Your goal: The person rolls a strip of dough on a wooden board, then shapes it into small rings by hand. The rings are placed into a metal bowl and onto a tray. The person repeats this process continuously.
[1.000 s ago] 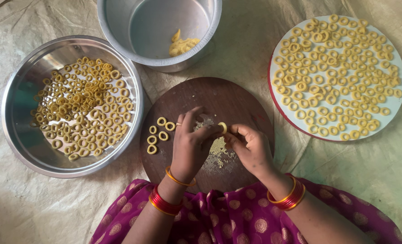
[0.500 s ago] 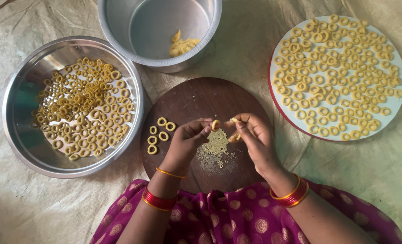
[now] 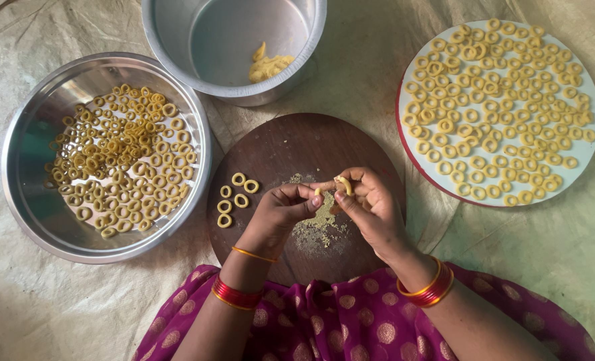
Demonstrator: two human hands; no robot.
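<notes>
My left hand (image 3: 280, 212) and my right hand (image 3: 371, 208) meet above a round dark wooden board (image 3: 277, 150). Together their fingertips pinch a short curved strip of yellow dough (image 3: 341, 184), bent almost into a ring. Several finished dough rings (image 3: 234, 199) lie on the board's left side. Yellow crumbs (image 3: 319, 224) are scattered on the board under my hands. Both wrists wear red and gold bangles.
A wide steel bowl (image 3: 27, 200) at the left holds several dough rings. A steel pot (image 3: 177, 60) at the top holds a lump of yellow dough (image 3: 267, 65). A round white plate with a red rim (image 3: 578, 160) at the right is covered with rings. A beige sheet lies underneath.
My hands have lifted off the board and come together. The dough strip between my fingers has been bent from a short piece into a curve.
</notes>
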